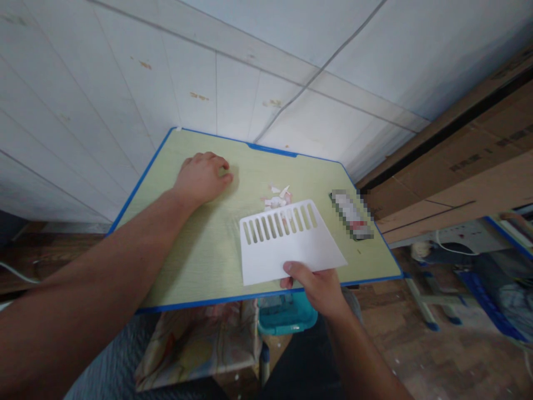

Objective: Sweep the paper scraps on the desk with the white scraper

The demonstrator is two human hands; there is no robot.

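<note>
A white sheet of card or thin plastic point(287, 247), with a row of long rounded slots along its far edge, is tilted over the near part of the desk. My right hand point(320, 286) pinches its near edge, thumb on top and fingers underneath. Small white and pinkish scraps point(278, 199) lie in a loose pile just beyond the slotted edge. Left of that pile, my left hand point(202, 179) rests on the desktop, fingers loosely bent and thumb apart from them, with nothing visible in it.
The pale green desktop point(187, 239) has a blue rim and meets the white panelled wall. A blurred phone-like object point(351, 215) lies at right. Below the near edge sit a teal bin point(287, 319) and a patterned bag point(204, 344). Cardboard point(453, 161) stands at right.
</note>
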